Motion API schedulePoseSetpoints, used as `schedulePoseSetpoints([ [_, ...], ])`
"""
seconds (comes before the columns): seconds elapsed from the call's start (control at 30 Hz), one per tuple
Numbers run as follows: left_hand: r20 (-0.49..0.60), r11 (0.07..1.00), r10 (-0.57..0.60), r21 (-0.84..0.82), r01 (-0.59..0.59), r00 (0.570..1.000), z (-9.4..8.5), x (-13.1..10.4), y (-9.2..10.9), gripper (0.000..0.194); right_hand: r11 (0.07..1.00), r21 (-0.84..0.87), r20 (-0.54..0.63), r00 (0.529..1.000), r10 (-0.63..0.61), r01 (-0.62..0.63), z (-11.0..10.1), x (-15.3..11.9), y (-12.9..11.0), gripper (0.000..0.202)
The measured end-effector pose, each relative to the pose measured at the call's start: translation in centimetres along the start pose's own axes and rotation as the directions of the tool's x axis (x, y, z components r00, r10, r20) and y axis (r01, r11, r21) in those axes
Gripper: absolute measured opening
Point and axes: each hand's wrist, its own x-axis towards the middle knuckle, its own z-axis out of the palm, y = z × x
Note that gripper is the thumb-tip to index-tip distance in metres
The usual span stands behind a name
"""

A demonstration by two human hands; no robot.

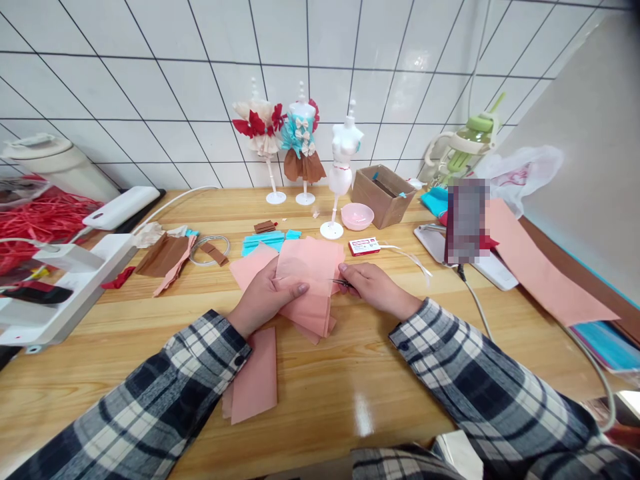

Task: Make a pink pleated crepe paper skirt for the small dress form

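My left hand (pixel 267 293) pinches a folded stack of pink crepe paper (pixel 310 267), thumb on top and fingers hidden beneath. At the stack's right edge my right hand (pixel 373 283) is closed around small scissors (pixel 341 283), with their blades against the paper; the handles are mostly hidden in the fingers. Under my left sleeve lies another folded pink piece (pixel 257 380). Blue paper strips (pixel 263 243) rest just behind the stack. A bare white mini mannequin (pixel 343 160) stands behind it, near two dressed mini mannequins (pixel 303 147) with paper ruffles and bows.
A cardboard box (pixel 383 193), a pink bowl (pixel 357 216) and a small red-and-white box (pixel 364 247) stand beyond my hands. Brown paper (pixel 165 255) and a white power strip (pixel 75 287) are at left. A phone (pixel 467 220) and a long pink sheet (pixel 545 267) are at right.
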Motion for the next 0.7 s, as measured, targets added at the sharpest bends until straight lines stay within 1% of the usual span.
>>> schedulePoseSetpoints([
  [0.13, 0.017, 1.000, 0.004, -0.014, -0.003, 1.000, 0.06, -0.04, -0.02, 0.066, 0.998, -0.065, -0.010, 1.000, 0.008, -0.009, 0.21, 0.04, -0.21, 0.061],
  [0.53, 0.001, 0.998, 0.030, 0.050, -0.030, 1.000, 0.09, 0.04, 0.16, 0.068, 0.984, -0.179, -0.013, 1.000, -0.011, 0.008, 0.21, 0.28, -0.11, 0.057],
  [0.7, 0.014, 0.998, 0.039, 0.046, -0.040, 0.999, 0.09, 0.04, 0.05, 0.064, 0.978, -0.205, -0.012, 1.000, -0.028, 0.025, 0.05, 0.25, -0.24, 0.054],
])
